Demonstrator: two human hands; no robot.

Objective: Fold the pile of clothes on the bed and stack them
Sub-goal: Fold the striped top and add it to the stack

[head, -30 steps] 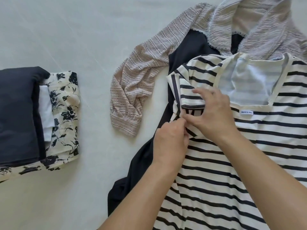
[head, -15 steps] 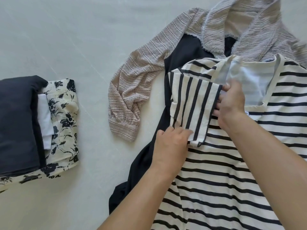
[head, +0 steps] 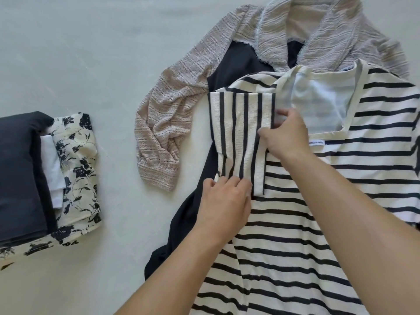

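At centre right of the frame we see the striped top (head: pixel 306 201) spread flat on the bed (head: pixel 91 53), its short sleeve (head: pixel 238 137) turned inward over the chest. The left hand (head: pixel 223 201) presses the sleeve's lower edge with fingers laid nearly straight; the right hand (head: pixel 284 135) pinches the sleeve's inner edge beside the neckline. We judge the task partly done: at the left edge a stack (head: pixel 45 178) holds a dark folded garment (head: pixel 18 173) above a white piece (head: pixel 51 169) and a floral-print piece (head: pixel 77 155). Left to fold, as far as we can tell, are this top, the black garment (head: pixel 188 212) beneath it and the beige knitted garment (head: pixel 181 87) at upper centre, which lies partly under both. The bed surface is pale, smooth and faintly creased; nothing of the room beyond it is in view
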